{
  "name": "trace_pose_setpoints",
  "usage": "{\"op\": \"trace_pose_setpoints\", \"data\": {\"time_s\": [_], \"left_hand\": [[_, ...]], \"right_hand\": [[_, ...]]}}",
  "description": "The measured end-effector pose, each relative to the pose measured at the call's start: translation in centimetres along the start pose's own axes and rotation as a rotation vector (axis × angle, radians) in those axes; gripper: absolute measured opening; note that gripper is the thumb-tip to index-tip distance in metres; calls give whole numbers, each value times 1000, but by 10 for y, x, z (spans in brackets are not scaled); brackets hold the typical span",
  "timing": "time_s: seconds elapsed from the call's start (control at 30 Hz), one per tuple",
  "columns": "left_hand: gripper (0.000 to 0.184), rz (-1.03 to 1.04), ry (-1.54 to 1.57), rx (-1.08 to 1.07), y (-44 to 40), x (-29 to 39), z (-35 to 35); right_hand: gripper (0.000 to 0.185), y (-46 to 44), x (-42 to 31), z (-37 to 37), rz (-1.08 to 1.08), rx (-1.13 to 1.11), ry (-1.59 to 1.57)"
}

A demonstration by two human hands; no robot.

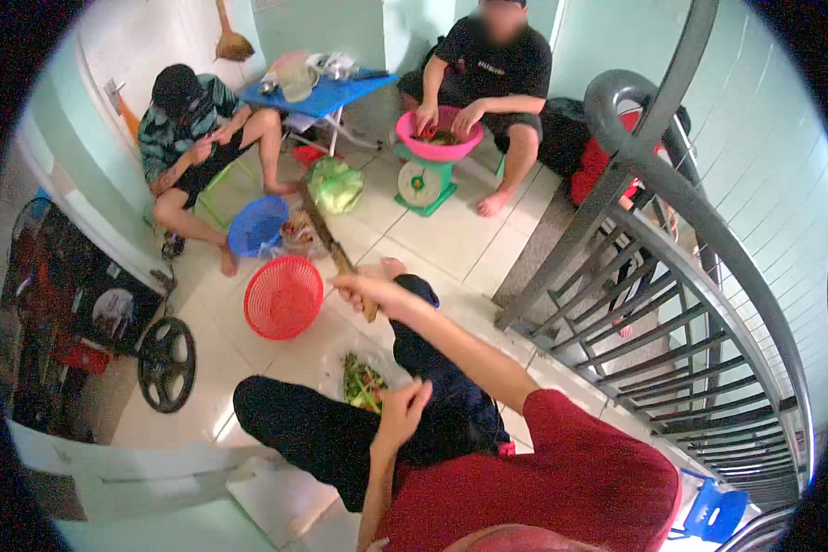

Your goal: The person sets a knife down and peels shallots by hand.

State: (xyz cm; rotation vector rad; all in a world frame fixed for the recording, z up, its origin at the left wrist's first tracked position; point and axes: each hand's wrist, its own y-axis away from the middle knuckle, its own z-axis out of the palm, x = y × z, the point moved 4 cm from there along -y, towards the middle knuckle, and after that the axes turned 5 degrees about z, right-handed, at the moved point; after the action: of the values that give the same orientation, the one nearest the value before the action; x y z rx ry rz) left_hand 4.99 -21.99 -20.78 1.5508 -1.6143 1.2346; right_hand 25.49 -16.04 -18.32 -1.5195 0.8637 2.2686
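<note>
stretching beside a gray railing (572,241), pale floor tiles (469,230) — right fingers (350,284) clamped on a knife (317,221), left fingers (419,396) unclear

Right hand (374,293) partly hides knife (319,221); broom (235,46) cut off above

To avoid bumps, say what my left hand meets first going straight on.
Your left hand would probably meet your dark right trouser leg first; depth is unclear, so it might pass above.
</note>
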Motion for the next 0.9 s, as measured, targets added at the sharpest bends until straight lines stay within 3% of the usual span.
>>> {"op": "trace_pose_setpoints", "data": {"time_s": [0.07, 0.13, 0.27, 0.3, 0.33, 0.37, 0.4, 0.43, 0.47, 0.5, 0.53, 0.6, 0.63, 0.7, 0.77, 0.9], "left_hand": [[34, 11, 0, 18, 17, 4, 3], [33, -23, 30, -252, 35, 1, 9], [23, -269, 3, -119, 35, -26, -7], [17, -191, 80, 67, 20, -16, -35], [14, -216, 162, 234, 10, -16, -63], [11, -246, 234, 421, 7, -20, -92], [10, -221, 300, 629, 7, -40, -113], [13, -207, 123, 743, 9, -40, -141], [15, -178, 87, 855, 18, -55, -165], [17, -245, -129, 849, 20, -57, -191], [19, -325, -347, 825, 26, -58, -219], [25, -209, -1057, 749, 35, -52, -253], [25, -226, -1057, 830, 49, -71, -263], [25, -234, -1087, 912, 75, -98, -274], [19, -379, -322, 1081, 70, -137, -267], [11, -399, -440, 960, 44, -131, -255]], "right_hand": [[33, 3, 0, 6, 2, -71, -10], [30, 4, 2, 9, 78, -51, 14], [29, -31, 19, -2, 203, -97, -33], [23, -32, 17, 1, 220, -68, -50], [21, -46, 25, 1, 215, -121, -139], [19, -51, 32, 1, 186, -33, -120], [18, -65, 47, -8, 234, -133, -210], [19, -64, 42, 1, 283, 31, -229], [21, -87, 65, -3, 222, -129, -420], [25, -94, 75, -11, 263, -72, -454], [26, -85, 78, -7, 296, -173, -519], [30, -84, 98, -20, 334, -111, -716], [31, -71, 94, -12, 442, -212, -892], [29, -52, 103, -10, 434, -101, -1059], [26, -46, 85, -25, 459, 87, -1166], [20, -49, 75, -45, 467, 186, -1151]]}}
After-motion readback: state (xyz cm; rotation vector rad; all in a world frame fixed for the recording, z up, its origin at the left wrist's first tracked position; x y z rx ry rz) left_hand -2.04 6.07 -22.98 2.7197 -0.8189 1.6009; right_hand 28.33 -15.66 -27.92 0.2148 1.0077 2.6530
